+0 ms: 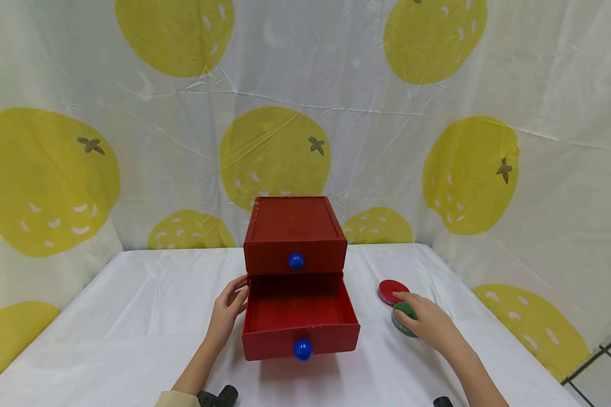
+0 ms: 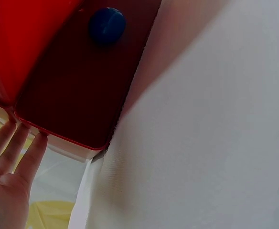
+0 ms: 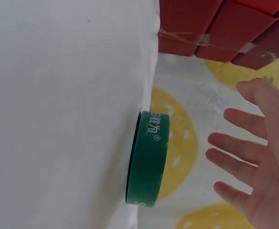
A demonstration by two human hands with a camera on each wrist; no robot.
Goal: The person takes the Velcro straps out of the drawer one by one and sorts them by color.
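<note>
A red drawer cabinet (image 1: pixel 295 217) stands on the table, its upper drawer closed and a drawer below it (image 1: pixel 300 343) pulled out, with nothing seen inside. Fingers extended, my left hand (image 1: pixel 228 308) is against the cabinet's left side; in the left wrist view its fingertips (image 2: pixel 40 138) meet the edge beside a dark red front with a blue knob (image 2: pixel 107 26). On the right, my right hand (image 1: pixel 433 323) hovers over a green roll of tape (image 1: pixel 403 328), fingers spread. The right wrist view shows a gap between that hand and the green roll (image 3: pixel 149 160).
A red roll of tape (image 1: pixel 391 289) lies just behind the green one. The white-covered table (image 1: pixel 132 316) backs onto a hanging curtain (image 1: pixel 366 147) printed with yellow fruit. Tiled floor (image 1: pixel 608 362) shows at the lower right.
</note>
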